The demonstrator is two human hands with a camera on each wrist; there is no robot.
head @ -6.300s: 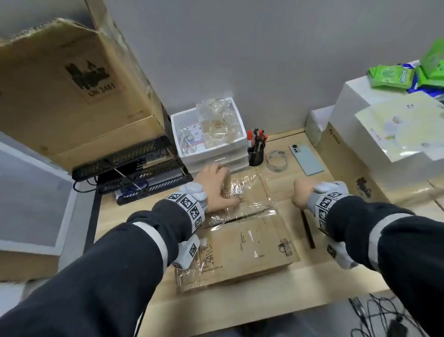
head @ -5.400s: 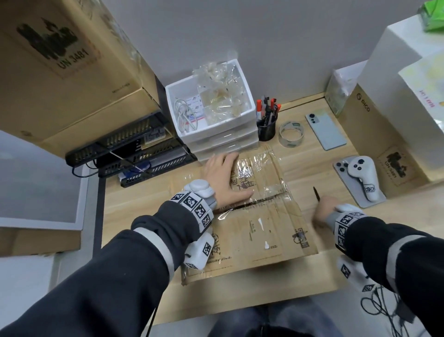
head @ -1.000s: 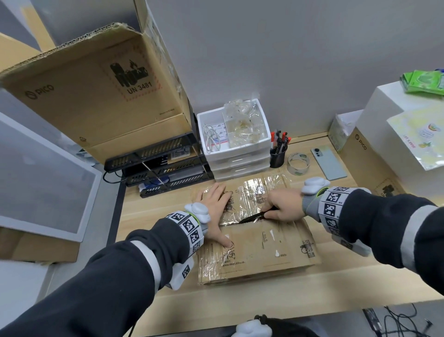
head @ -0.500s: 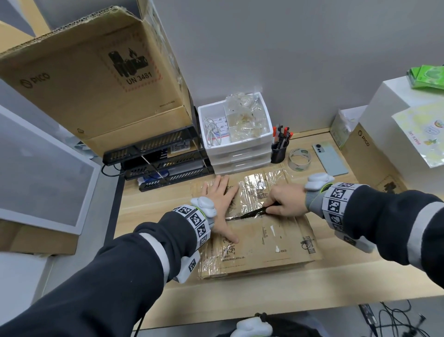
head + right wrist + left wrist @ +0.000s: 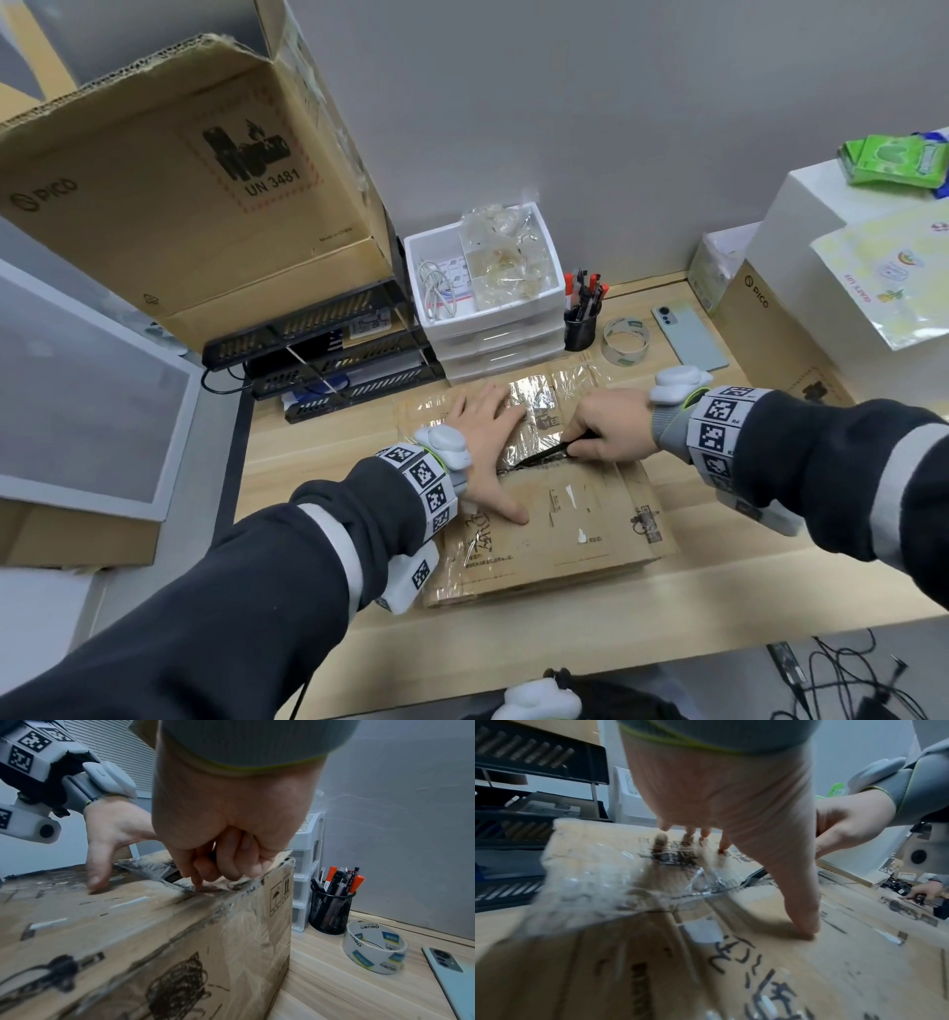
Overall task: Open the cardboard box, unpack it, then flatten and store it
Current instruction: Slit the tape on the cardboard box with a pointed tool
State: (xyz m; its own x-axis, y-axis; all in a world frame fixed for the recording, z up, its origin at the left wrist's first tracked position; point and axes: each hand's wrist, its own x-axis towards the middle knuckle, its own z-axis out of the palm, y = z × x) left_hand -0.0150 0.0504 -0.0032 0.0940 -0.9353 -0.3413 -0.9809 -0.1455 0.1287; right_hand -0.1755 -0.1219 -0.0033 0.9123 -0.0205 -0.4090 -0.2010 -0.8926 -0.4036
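Over at the left edge of the wooden desk, a big PICO carton is sitting on top of a black stacked tray rack, and just right of that a white drawer unit is holding cables and crumpled plastic bags. In front of these, near the middle of the desk, the cardboard box is lying flat and closed, its top seam covered in shiny clear tape. The left hand is pressing down on the lid with fingers spread and straight, the thumb planted on the near flap while the other fingertips are resting on the taped far flap. Right beside it, the right hand is curling its fingers tightly round a slim black cutter, whose tip is sitting in the taped seam, pointing toward the left hand. Behind the right hand a mesh pen cup is standing full of pens, then a roll of tape, then a pale green phone lying flat. Farthest right, a white box is carrying green packets and a printed sheet.
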